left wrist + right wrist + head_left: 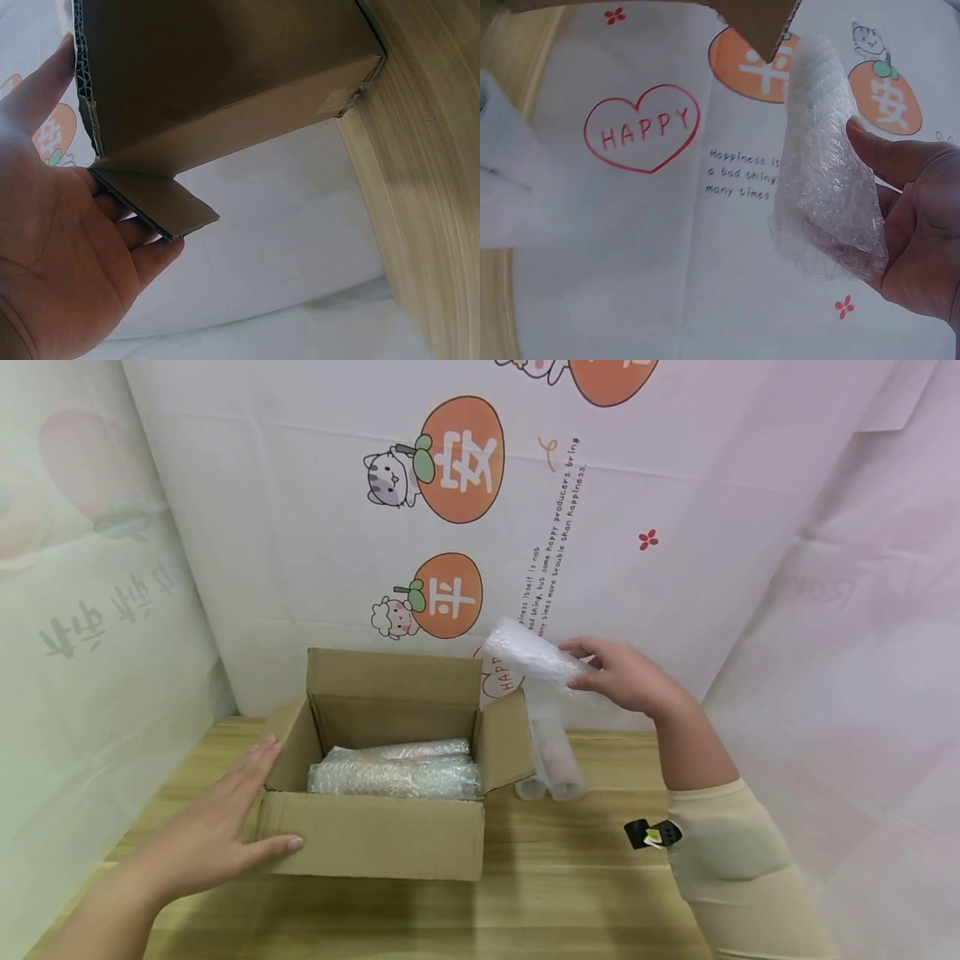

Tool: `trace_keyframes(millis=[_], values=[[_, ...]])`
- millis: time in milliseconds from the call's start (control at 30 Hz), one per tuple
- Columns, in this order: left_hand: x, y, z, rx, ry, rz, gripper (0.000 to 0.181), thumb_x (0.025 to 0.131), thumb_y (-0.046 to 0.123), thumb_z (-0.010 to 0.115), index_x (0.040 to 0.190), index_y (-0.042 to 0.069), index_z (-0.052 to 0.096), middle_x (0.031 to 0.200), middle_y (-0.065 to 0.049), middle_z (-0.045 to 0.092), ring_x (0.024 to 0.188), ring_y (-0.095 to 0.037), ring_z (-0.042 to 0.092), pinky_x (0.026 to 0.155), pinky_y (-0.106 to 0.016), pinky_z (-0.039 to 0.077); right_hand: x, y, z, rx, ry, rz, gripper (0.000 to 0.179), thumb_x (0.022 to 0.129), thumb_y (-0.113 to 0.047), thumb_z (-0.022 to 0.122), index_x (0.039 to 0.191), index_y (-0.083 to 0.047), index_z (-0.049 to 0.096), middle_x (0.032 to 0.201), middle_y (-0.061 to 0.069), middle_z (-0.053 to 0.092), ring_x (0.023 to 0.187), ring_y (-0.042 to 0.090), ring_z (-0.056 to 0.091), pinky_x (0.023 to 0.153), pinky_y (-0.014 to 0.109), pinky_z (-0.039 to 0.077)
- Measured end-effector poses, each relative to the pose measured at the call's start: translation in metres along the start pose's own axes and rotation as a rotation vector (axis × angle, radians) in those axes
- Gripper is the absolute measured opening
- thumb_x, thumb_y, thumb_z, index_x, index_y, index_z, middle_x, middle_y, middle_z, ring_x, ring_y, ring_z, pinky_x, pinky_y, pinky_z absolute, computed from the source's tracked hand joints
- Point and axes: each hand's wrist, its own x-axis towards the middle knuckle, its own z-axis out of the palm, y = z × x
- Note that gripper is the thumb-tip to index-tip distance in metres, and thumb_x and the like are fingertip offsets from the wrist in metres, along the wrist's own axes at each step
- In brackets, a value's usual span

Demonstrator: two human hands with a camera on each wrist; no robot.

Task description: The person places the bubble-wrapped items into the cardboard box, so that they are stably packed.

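Note:
An opened cardboard box point(375, 835) stands on the table, with bubble-wrapped bundles point(397, 770) lying inside. My left hand point(217, 827) rests at the box's left front corner, fingers extended along the side flap and thumb against the front flap. In the left wrist view the fingers of that hand point(71, 255) lie behind the small side flap point(157, 199). My right hand point(618, 677) holds a bubble-wrapped roll point(532, 652) by one end, raised behind and to the right of the box. From the right wrist, the roll point(821, 157) looks translucent, gripped between thumb and fingers.
Right of the box, two more wrapped rolls point(558, 760) stand partly behind its right flap point(507, 741). A white printed cloth point(315, 527) hangs behind the wooden table point(570, 877) and at both sides. A small black clip-like object point(652, 834) sits by the right sleeve.

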Motion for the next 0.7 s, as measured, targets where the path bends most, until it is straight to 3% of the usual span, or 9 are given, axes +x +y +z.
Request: trace_keyframes(millis=[333,567,700], values=[[0.000,0.000,0.000,-0.017,-0.007,-0.012,0.112,0.083,0.065,0.065,0.159,0.021,-0.004,0.167,-0.006,0.000,0.151,-0.035,0.010,0.111,-0.066,0.026,0.009,-0.039,0.002,0.000,-0.018,-0.091,0.050,0.094,-0.023,0.067,0.141,-0.025,0.052,0.135,0.005,0.059,0.112,0.024,0.060,0.089,0.043,0.051],[0.001,0.001,0.001,-0.019,-0.004,-0.015,0.112,0.083,0.065,0.065,0.159,0.021,-0.004,0.167,-0.006,0.000,0.151,-0.035,0.010,0.112,-0.065,0.024,0.018,-0.067,0.011,-0.009,-0.030,-0.151,0.051,0.092,-0.020,0.070,0.139,-0.026,0.054,0.132,0.002,0.060,0.116,0.024,0.058,0.092,0.044,0.052],[0.001,0.001,0.002,-0.017,-0.001,-0.015,0.112,0.083,0.065,0.065,0.159,0.020,-0.004,0.166,-0.007,0.000,0.151,-0.036,0.010,0.115,-0.063,0.021,0.026,-0.082,0.020,-0.028,-0.052,-0.189,0.051,0.091,-0.020,0.070,0.139,-0.025,0.054,0.135,-0.001,0.059,0.124,0.021,0.055,0.100,0.044,0.048]])
